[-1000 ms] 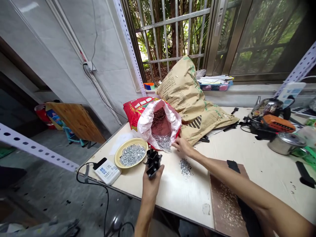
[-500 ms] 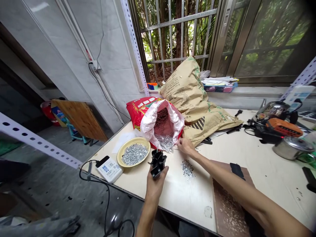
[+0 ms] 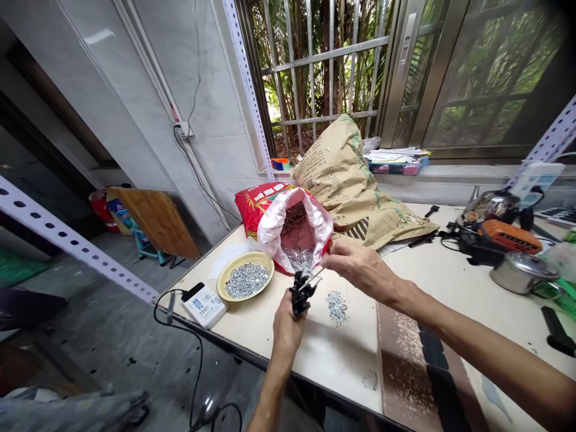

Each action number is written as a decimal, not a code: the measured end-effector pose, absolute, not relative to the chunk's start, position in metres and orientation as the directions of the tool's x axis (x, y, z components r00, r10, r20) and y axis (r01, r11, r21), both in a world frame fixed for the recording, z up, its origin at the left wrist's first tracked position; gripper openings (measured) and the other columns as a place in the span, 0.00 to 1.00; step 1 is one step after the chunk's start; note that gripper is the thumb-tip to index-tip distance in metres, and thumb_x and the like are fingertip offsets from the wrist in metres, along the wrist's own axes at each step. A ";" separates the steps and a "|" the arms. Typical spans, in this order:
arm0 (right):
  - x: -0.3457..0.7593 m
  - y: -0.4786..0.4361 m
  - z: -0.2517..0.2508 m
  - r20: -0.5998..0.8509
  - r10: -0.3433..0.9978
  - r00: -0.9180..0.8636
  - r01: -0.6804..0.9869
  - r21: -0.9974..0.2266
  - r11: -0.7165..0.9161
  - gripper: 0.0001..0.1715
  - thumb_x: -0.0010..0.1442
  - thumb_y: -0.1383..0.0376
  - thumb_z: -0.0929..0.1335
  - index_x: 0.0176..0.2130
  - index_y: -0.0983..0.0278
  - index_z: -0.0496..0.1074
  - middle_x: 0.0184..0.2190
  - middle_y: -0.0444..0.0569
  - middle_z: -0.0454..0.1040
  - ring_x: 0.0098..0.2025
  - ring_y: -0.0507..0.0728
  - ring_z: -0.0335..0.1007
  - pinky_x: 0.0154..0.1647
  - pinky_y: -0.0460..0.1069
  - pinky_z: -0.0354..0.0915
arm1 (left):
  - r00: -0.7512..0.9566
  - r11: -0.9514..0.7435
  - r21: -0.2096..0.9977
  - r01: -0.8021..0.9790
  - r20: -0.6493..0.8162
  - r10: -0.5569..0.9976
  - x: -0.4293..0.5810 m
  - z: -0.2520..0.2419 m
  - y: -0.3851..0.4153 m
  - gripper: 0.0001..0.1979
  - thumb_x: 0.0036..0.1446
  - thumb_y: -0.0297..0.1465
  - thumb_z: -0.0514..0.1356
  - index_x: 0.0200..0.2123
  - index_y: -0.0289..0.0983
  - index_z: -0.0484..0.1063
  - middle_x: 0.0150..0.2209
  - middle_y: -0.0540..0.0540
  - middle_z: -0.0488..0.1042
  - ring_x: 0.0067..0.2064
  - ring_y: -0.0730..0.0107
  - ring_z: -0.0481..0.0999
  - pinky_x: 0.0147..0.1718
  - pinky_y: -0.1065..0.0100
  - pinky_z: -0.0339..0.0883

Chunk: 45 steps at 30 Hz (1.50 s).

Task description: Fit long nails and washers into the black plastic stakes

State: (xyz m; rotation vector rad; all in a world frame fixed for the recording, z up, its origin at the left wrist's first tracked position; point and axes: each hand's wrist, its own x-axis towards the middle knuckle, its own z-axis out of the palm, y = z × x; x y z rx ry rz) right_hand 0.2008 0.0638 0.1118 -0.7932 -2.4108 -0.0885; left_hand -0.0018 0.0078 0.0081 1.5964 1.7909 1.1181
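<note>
My left hand (image 3: pixel 287 329) is closed around a black plastic part (image 3: pixel 301 299), or a few of them together, above the front of the table. The fingers of my right hand (image 3: pixel 357 262) pinch a long thin metal bolt (image 3: pixel 318 276), whose far end reaches the top of the black plastic. Just behind both hands lies a red sack (image 3: pixel 250 207) with a white lining, its mouth facing me. Long silvery bolts (image 3: pixel 300 259) spill out at its lip, and brown rod-like pieces (image 3: pixel 294 219) fill its inside. Below my right hand lies a small pile of nuts (image 3: pixel 337 308).
A yellow dish (image 3: pixel 221 288) of small metal pieces and a white box (image 3: pixel 205 307) with a cable stand at the left edge. Behind leans a brown paper sack (image 3: pixel 333 171). On the right are a brown board (image 3: pixel 398 366), black blocks, a metal pot (image 3: pixel 524 270) and an orange tool (image 3: pixel 510 236).
My right hand has come from beside the sack's mouth towards me and now holds a bolt against the black plastic part. My left hand has turned the part slightly. The view has shifted a little.
</note>
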 end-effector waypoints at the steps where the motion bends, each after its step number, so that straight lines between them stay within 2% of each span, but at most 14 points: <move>1: 0.200 0.063 0.112 0.558 0.507 -0.657 0.572 -0.068 0.817 0.12 0.64 0.69 0.61 0.39 0.61 0.73 0.33 0.47 0.68 0.36 0.52 0.61 0.36 0.46 0.58 | -0.187 -0.024 0.812 0.583 0.163 0.969 0.000 0.010 0.007 0.15 0.49 0.30 0.59 0.42 0.37 0.68 0.34 0.45 0.77 0.37 0.59 0.76 0.35 0.65 0.64; 5: 0.192 0.060 0.114 0.524 0.449 -0.724 0.566 0.079 0.821 0.11 0.64 0.70 0.62 0.40 0.61 0.73 0.36 0.49 0.69 0.38 0.54 0.62 0.38 0.49 0.57 | -0.163 -0.060 0.783 0.619 0.203 0.966 0.002 0.014 0.005 0.11 0.50 0.30 0.58 0.39 0.37 0.69 0.34 0.45 0.76 0.37 0.58 0.75 0.34 0.65 0.63; 7: 0.187 0.061 0.118 0.512 0.417 -0.750 0.512 0.050 0.858 0.12 0.64 0.70 0.62 0.43 0.61 0.72 0.37 0.49 0.70 0.38 0.54 0.63 0.39 0.49 0.58 | -0.170 -0.065 0.814 0.577 0.198 0.965 0.001 0.014 0.006 0.12 0.49 0.31 0.59 0.39 0.37 0.70 0.34 0.45 0.77 0.37 0.58 0.75 0.35 0.64 0.63; 10: 0.181 0.071 0.123 0.563 0.427 -0.707 0.386 -0.198 0.901 0.19 0.63 0.67 0.64 0.54 0.61 0.64 0.42 0.49 0.70 0.41 0.53 0.65 0.41 0.48 0.61 | -0.184 -0.043 0.936 0.349 0.113 0.976 -0.002 0.011 0.006 0.19 0.46 0.32 0.62 0.44 0.36 0.70 0.37 0.44 0.77 0.40 0.58 0.75 0.39 0.62 0.65; 12: 0.179 0.086 0.117 0.567 0.555 -0.608 0.399 -0.386 0.832 0.21 0.63 0.65 0.64 0.56 0.62 0.62 0.45 0.50 0.70 0.42 0.52 0.66 0.42 0.47 0.61 | -0.199 0.026 0.987 0.159 0.006 0.980 -0.004 0.011 0.004 0.22 0.45 0.35 0.64 0.45 0.34 0.71 0.37 0.43 0.78 0.40 0.58 0.75 0.39 0.63 0.66; 16: 0.171 0.120 0.067 0.299 0.868 -0.397 0.698 -0.515 0.497 0.10 0.62 0.65 0.63 0.38 0.64 0.74 0.35 0.48 0.74 0.38 0.54 0.68 0.38 0.46 0.60 | -0.294 0.133 0.991 0.027 -0.120 0.948 -0.011 0.018 -0.002 0.21 0.42 0.40 0.66 0.38 0.32 0.75 0.32 0.43 0.77 0.37 0.58 0.75 0.38 0.62 0.66; 19: 0.161 0.132 0.017 0.175 0.922 -0.345 0.780 -0.492 0.386 0.09 0.58 0.65 0.66 0.31 0.65 0.75 0.30 0.49 0.75 0.34 0.55 0.69 0.32 0.46 0.58 | -0.345 0.112 0.994 0.016 -0.099 0.933 -0.014 0.022 -0.001 0.19 0.40 0.39 0.67 0.35 0.33 0.75 0.30 0.44 0.77 0.37 0.58 0.75 0.38 0.62 0.66; 24: 0.147 0.133 -0.023 0.114 0.948 -0.297 0.823 -0.473 0.315 0.09 0.57 0.65 0.65 0.33 0.63 0.75 0.29 0.47 0.75 0.34 0.55 0.70 0.30 0.44 0.55 | -0.334 0.101 0.995 0.017 -0.090 0.938 -0.017 0.013 0.005 0.16 0.41 0.38 0.66 0.33 0.33 0.75 0.30 0.43 0.77 0.39 0.57 0.75 0.39 0.62 0.66; 27: 0.154 0.132 -0.012 0.166 0.948 -0.270 0.819 -0.478 0.317 0.11 0.60 0.65 0.62 0.36 0.63 0.74 0.32 0.49 0.75 0.36 0.55 0.69 0.32 0.45 0.57 | -0.328 0.058 0.995 0.084 -0.028 0.944 -0.020 0.007 0.006 0.20 0.44 0.36 0.64 0.41 0.33 0.73 0.33 0.43 0.78 0.38 0.58 0.75 0.39 0.63 0.66; 31: 0.178 0.113 0.034 0.362 0.889 -0.280 0.749 -0.498 0.438 0.14 0.65 0.62 0.59 0.41 0.64 0.71 0.38 0.50 0.72 0.40 0.56 0.68 0.39 0.48 0.60 | -0.326 0.056 0.928 0.368 0.072 0.943 -0.025 0.007 0.006 0.19 0.46 0.31 0.61 0.44 0.36 0.69 0.38 0.43 0.77 0.40 0.59 0.75 0.40 0.63 0.64; 33: 0.189 0.094 0.063 0.505 0.769 -0.392 0.627 -0.465 0.625 0.13 0.65 0.61 0.60 0.41 0.63 0.70 0.38 0.50 0.71 0.39 0.55 0.67 0.40 0.47 0.61 | -0.329 0.108 0.868 0.485 0.066 0.942 -0.024 0.010 0.006 0.18 0.47 0.29 0.60 0.45 0.37 0.69 0.38 0.44 0.77 0.40 0.59 0.75 0.39 0.63 0.64; 36: 0.196 0.064 0.095 0.601 0.577 -0.553 0.519 -0.293 0.803 0.11 0.66 0.62 0.60 0.39 0.62 0.70 0.36 0.48 0.70 0.37 0.53 0.65 0.38 0.47 0.60 | -0.327 0.160 0.811 0.563 0.040 0.944 -0.016 0.015 0.007 0.18 0.49 0.29 0.59 0.45 0.38 0.67 0.35 0.44 0.77 0.36 0.59 0.75 0.36 0.64 0.64; 40: 0.196 0.042 0.110 0.568 0.495 -0.657 0.587 -0.026 0.809 0.11 0.66 0.65 0.60 0.36 0.62 0.71 0.33 0.46 0.70 0.35 0.53 0.63 0.39 0.49 0.55 | -0.258 0.124 0.783 0.610 0.049 0.965 -0.003 0.023 0.007 0.17 0.51 0.29 0.56 0.46 0.37 0.66 0.36 0.44 0.77 0.37 0.59 0.75 0.35 0.64 0.63; 45: 0.194 0.038 0.110 0.507 0.441 -0.740 0.560 0.101 0.823 0.11 0.66 0.67 0.60 0.37 0.60 0.70 0.33 0.45 0.69 0.35 0.52 0.62 0.40 0.50 0.51 | -0.194 0.083 0.777 0.623 0.050 0.980 0.009 0.029 0.003 0.17 0.49 0.27 0.56 0.45 0.36 0.67 0.37 0.43 0.76 0.39 0.58 0.74 0.36 0.63 0.62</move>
